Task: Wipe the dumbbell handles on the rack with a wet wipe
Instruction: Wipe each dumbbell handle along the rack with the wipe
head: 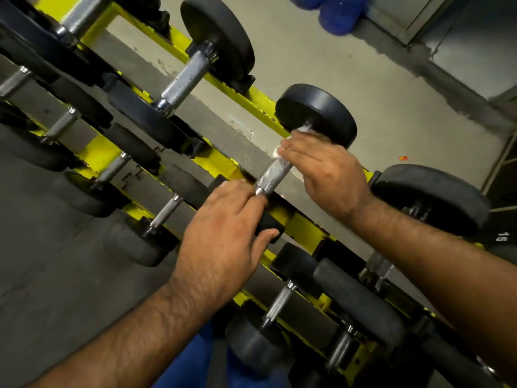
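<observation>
A black dumbbell (316, 113) lies across the top tier of the yellow rack (260, 100), its knurled steel handle (272, 175) running down to the left. My right hand (327, 172) is wrapped over the upper part of that handle, fingers closed on a white wet wipe (279, 149) that peeks out by the fingertips and near the far head. My left hand (226, 233) grips the dumbbell's near black head, with its fingers at the handle's lower end.
More dumbbells fill the rack: a large one (193, 71) up left, a 15-marked one (436, 200) to the right, smaller ones (279, 303) on the lower tiers. Grey floor lies beyond, with blue objects (335, 12) at the top.
</observation>
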